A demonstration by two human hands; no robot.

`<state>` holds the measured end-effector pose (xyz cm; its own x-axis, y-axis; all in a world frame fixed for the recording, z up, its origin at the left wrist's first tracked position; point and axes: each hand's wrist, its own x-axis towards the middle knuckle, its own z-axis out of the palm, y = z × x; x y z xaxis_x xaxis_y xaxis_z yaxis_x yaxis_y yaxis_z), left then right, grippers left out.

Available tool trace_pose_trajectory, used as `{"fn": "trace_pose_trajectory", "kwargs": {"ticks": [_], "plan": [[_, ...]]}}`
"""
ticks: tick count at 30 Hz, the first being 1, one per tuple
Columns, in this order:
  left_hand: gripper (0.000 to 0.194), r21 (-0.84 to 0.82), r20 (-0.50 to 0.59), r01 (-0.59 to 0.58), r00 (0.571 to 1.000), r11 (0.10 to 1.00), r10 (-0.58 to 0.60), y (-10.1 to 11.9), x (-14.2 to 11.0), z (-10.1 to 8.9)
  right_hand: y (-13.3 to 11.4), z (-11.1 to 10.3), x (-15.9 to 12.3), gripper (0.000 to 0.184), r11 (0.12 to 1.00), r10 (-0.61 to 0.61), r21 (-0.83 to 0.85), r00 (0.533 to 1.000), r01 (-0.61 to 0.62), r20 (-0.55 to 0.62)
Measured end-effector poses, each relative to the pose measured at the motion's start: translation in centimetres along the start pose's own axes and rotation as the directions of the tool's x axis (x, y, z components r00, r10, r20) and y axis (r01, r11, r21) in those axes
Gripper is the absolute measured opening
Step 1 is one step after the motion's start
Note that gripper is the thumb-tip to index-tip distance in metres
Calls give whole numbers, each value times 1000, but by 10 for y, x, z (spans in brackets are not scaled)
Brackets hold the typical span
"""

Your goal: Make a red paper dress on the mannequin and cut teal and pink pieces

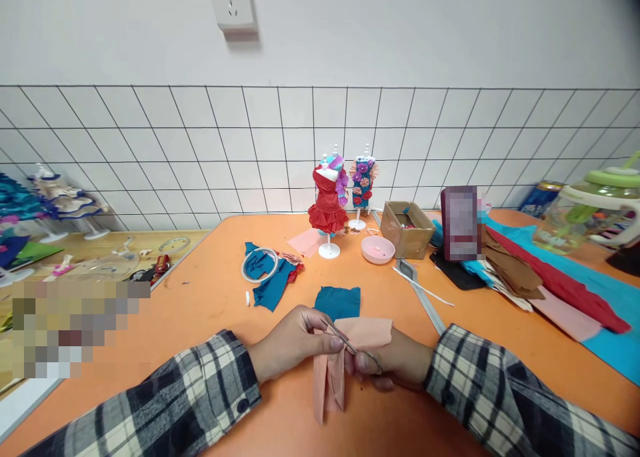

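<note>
Both hands meet low in the middle of the head view. Pinched between the thumb and fingers of my left hand point(303, 340) is a strip of peach crepe paper point(363, 330). One part spreads rightward over my right wrist, and folded lengths hang down below. My right hand point(385, 358) is closed around small metal scissors point(345, 338), with a handle loop near its thumb. Their blades point up and left across the paper, beside my left thumb. Whether they cut into it I cannot tell. Just beyond my hands lies a teal crepe paper piece point(339, 302).
Small dress forms stand at the back, one in a red paper dress point(327, 197). Near them are a pink bowl point(378, 250), a cardboard box point(407, 230) and a propped phone point(460, 223). Crepe sheets point(555, 263) and a jug point(575, 217) lie right; a tape roll point(260, 280) left.
</note>
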<state>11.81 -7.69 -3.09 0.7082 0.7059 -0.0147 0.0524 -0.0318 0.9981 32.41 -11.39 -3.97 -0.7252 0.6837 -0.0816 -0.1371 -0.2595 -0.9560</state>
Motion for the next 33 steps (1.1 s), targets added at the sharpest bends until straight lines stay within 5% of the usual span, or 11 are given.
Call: {"fn": "trace_pose_trajectory", "kwargs": {"ticks": [12,15,19,21,24,26,29,33], "plan": [[30,60,14,-9,1000,998,8,8,1,1,7,-7,0,46,985,-2,175,1000,-3,28],[31,20,-7,30,1000,999,-30,7,2,1,4,-23,-3,60,950,110,265,973,-163,203],[29,90,-154,138,980,986,-123,-1,4,0,-7,-51,-16,85,900,56,318,804,-297,591],[31,122,-170,165,975,979,-143,-3,4,0,-15,-60,-24,84,913,-62,379,866,-152,496],[34,103,-169,145,978,984,-127,-3,5,2,-26,-64,-29,85,985,-47,173,992,26,117],[35,69,-154,126,982,990,-114,-2,4,4,-29,-61,-26,78,993,67,-96,998,-67,2],[45,55,-161,114,982,992,-104,0,3,4,-27,-56,-18,48,873,209,-417,967,-252,-146],[75,143,-241,167,962,975,-130,4,-1,-2,-24,-53,-11,36,788,141,-558,959,-260,-247]]}}
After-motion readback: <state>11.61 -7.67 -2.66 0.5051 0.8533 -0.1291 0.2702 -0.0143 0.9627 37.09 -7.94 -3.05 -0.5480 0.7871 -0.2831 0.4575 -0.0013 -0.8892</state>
